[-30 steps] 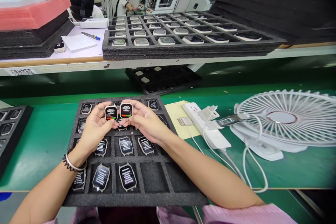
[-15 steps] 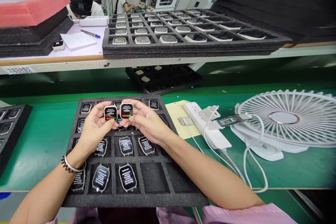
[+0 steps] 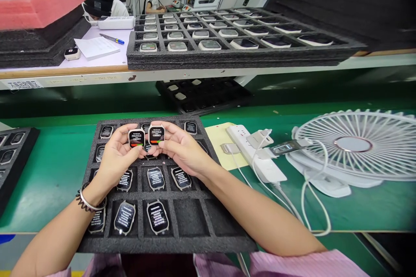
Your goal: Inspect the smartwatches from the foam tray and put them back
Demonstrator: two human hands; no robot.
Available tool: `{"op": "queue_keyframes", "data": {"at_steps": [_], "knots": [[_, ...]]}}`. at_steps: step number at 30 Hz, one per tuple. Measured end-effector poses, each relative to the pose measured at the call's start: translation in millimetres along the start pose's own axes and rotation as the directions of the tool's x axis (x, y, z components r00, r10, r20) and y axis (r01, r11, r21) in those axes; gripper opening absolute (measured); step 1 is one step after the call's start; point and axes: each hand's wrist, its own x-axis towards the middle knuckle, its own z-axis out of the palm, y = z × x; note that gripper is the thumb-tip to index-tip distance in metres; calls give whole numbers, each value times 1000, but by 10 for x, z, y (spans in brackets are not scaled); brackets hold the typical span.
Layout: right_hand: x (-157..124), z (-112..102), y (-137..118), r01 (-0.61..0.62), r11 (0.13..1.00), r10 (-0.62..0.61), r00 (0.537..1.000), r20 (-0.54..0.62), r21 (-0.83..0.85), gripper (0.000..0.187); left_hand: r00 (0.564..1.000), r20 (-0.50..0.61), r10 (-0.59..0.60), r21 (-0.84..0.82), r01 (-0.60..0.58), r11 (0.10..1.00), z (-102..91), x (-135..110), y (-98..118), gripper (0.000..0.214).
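Note:
My left hand (image 3: 121,156) is closed around a smartwatch (image 3: 136,138), thumb along its lower edge. In my right hand (image 3: 182,149) is a second smartwatch (image 3: 156,134), gripped by its sides with the thumb at its lower right corner. Both watches are held upright, side by side and slightly apart, their lit screens showing text and a red and green bar. Beneath my hands lies a black foam tray (image 3: 195,244) with several strapless watches in its compartments, such as one watch case (image 3: 157,217) in the front row. My hands hide part of the back rows.
A white power strip (image 3: 256,156) with chargers and cables lies right of the tray, beside a white fan (image 3: 357,147). Another foam tray (image 3: 19,177) is at the left. On the shelf ahead stands a large watch tray (image 3: 208,61). Two people work beyond it.
Both hands keep hold of their watches in nearly the same place. The red part of the bar on the left-hand watch looks longer. The camera view has shifted very slightly.

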Motion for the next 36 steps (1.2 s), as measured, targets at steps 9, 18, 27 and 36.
{"op": "queue_keyframes", "data": {"at_steps": [9, 18, 27, 36], "knots": [[-1, 6, -3, -6, 1000, 6, 1000, -22, -5, 48, 1000, 18, 6, 4, -6, 1000, -16, -12, -9, 46], [0, -10, 21, 4, 999, -4, 1000, 11, -34, 47, 1000, 13, 14, 16, -15, 1000, -5, 8, -4, 45], [-2, 13, -12, 27, 996, -31, 998, -52, -83, 44, 997, 43, -61, 14, 60, 998, -6, -34, 24, 49], [15, -2, 8, 10, 993, -20, 996, -88, -120, 38, 995, 15, -103, 31, 102, 994, 21, -44, 52, 42]]}}
